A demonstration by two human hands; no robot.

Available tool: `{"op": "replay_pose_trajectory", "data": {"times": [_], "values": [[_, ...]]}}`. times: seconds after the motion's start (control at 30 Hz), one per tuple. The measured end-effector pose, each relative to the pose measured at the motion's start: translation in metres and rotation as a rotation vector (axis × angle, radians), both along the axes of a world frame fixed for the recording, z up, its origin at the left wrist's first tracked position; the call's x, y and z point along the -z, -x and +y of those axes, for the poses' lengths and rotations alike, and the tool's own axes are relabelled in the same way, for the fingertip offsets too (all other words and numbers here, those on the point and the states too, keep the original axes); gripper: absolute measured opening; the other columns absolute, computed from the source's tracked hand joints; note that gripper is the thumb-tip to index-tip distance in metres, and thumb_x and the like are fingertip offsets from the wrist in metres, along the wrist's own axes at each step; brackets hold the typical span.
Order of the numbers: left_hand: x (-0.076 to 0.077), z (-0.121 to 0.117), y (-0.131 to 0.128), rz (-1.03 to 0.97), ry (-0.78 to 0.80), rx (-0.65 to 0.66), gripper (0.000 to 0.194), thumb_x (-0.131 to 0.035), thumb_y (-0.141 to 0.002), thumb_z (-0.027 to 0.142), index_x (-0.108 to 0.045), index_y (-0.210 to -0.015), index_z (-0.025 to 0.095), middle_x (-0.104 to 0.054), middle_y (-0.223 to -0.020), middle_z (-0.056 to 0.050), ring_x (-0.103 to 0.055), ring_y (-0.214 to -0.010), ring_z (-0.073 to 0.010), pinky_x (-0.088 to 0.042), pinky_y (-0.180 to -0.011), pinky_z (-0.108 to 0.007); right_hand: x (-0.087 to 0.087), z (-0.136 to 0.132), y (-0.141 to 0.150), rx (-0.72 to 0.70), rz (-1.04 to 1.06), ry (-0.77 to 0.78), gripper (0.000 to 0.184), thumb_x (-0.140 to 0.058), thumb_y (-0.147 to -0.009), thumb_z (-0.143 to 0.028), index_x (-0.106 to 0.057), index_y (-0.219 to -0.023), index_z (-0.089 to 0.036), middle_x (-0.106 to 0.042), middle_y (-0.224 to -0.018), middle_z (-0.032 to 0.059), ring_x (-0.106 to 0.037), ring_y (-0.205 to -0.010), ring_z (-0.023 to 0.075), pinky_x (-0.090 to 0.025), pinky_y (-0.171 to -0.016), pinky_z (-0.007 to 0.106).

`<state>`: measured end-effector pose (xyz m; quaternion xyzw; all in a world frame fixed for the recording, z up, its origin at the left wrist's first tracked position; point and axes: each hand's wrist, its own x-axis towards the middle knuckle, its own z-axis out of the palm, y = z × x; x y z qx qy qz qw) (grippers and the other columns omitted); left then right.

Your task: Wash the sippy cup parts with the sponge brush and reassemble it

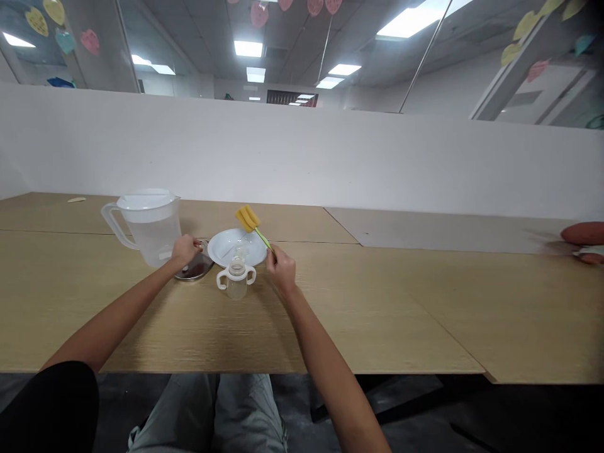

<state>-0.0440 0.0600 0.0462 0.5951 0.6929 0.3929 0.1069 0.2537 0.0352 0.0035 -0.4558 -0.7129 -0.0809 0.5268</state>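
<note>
My right hand [282,269] is closed on the green handle of a bottle brush [248,218] with a yellow sponge head. The head is raised above the far side of a white bowl [218,246]. In front of the bowl, a clear baby bottle [236,288] with two white side handles stands upright and uncapped. My left hand [187,249] has its fingers pinched beside a small clear piece, too small to make out, over a round shiny metal dish [194,272]. Dark reddish-brown shows in that dish. Just behind my left hand stands a translucent lidded pitcher [153,229].
The wooden table [368,314] stretches far to the right, its front edge close to my lap. A white wall [283,151] with windows above closes off the back. A small pale flat piece [76,199] lies at the back left. Red objects [585,234] sit at the far right.
</note>
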Motion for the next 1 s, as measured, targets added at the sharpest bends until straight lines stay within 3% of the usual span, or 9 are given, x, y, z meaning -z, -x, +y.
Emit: {"op": "replay_pose_trajectory", "data": {"times": [0.17,0.27,0.4,0.5,0.67,0.77,0.83,1.0], "values": [[-0.008,0.006,-0.013,0.166,0.008,-0.008,0.033,-0.070,-0.051,0.017,-0.043,-0.034,0.021,-0.061,-0.054,-0.014,-0.064,-0.090,-0.0390,-0.046,-0.080,-0.044,-0.001,-0.002,-0.001,-0.008,-0.010,0.025,0.035,-0.035,-0.095,-0.030,-0.066,-0.100,-0.013,-0.070,-0.079,0.0080,-0.059,-0.063,0.0130,-0.041,-0.060,0.022],[-0.018,0.012,-0.035,0.221,-0.001,0.051,0.028,-0.069,-0.059,0.024,-0.049,-0.041,0.019,-0.066,-0.068,-0.019,-0.060,-0.102,-0.0421,-0.042,-0.086,-0.047,-0.002,-0.002,-0.002,0.002,-0.007,0.041,0.035,-0.036,-0.095,-0.031,-0.066,-0.099,-0.014,-0.068,-0.074,0.0066,-0.057,-0.061,0.0125,-0.039,-0.059,0.021],[-0.018,0.026,-0.077,0.214,0.003,0.191,0.019,-0.066,-0.067,0.038,-0.066,-0.065,0.019,-0.071,-0.088,-0.016,-0.061,-0.103,-0.0331,-0.043,-0.089,-0.038,0.001,-0.001,-0.004,0.034,0.001,0.070,0.034,-0.036,-0.094,-0.031,-0.066,-0.096,-0.014,-0.066,-0.069,0.0053,-0.055,-0.058,0.0128,-0.038,-0.058,0.022],[-0.011,0.035,-0.100,0.165,0.049,0.257,0.020,-0.069,-0.062,0.041,-0.066,-0.065,0.021,-0.071,-0.076,-0.009,-0.065,-0.088,-0.0265,-0.045,-0.078,-0.030,0.001,0.000,-0.006,0.049,0.008,0.090,0.034,-0.036,-0.093,-0.031,-0.066,-0.096,-0.014,-0.067,-0.071,0.0057,-0.055,-0.059,0.0131,-0.037,-0.058,0.022],[-0.009,0.039,-0.101,0.083,0.101,0.334,0.028,-0.074,-0.058,0.036,-0.056,-0.043,0.020,-0.055,-0.045,-0.002,-0.061,-0.063,-0.0212,-0.040,-0.064,-0.028,0.000,0.001,-0.008,0.074,0.025,0.129,0.035,-0.035,-0.093,-0.032,-0.066,-0.094,-0.015,-0.066,-0.070,0.0051,-0.054,-0.058,0.0136,-0.036,-0.057,0.023],[-0.019,0.036,-0.091,0.044,0.066,0.349,0.022,-0.069,-0.066,0.037,-0.065,-0.055,0.019,-0.061,-0.055,-0.003,-0.060,-0.068,-0.0200,-0.040,-0.066,-0.028,-0.001,0.002,-0.008,0.111,0.057,0.160,0.037,-0.034,-0.093,-0.034,-0.065,-0.095,-0.016,-0.065,-0.067,0.0046,-0.052,-0.056,0.0143,-0.035,-0.057,0.023],[-0.030,0.034,-0.086,-0.094,0.021,0.376,0.024,-0.067,-0.070,0.042,-0.069,-0.069,0.018,-0.067,-0.070,-0.004,-0.061,-0.074,-0.0188,-0.043,-0.068,-0.027,-0.002,0.003,-0.007,0.142,0.086,0.181,0.038,-0.033,-0.093,-0.034,-0.065,-0.095,-0.015,-0.063,-0.066,0.0043,-0.051,-0.055,0.0146,-0.035,-0.056,0.024],[-0.060,0.026,-0.082,-0.727,0.024,0.457,0.035,-0.073,-0.069,0.044,-0.065,-0.090,0.017,-0.065,-0.091,-0.006,-0.061,-0.073,-0.0131,-0.053,-0.071,-0.029,-0.003,0.001,-0.005,0.070,0.043,0.132,0.037,-0.032,-0.093,-0.034,-0.064,-0.089,-0.015,-0.057,-0.060,0.0012,-0.046,-0.052,0.0123,-0.032,-0.054,0.023]]}}
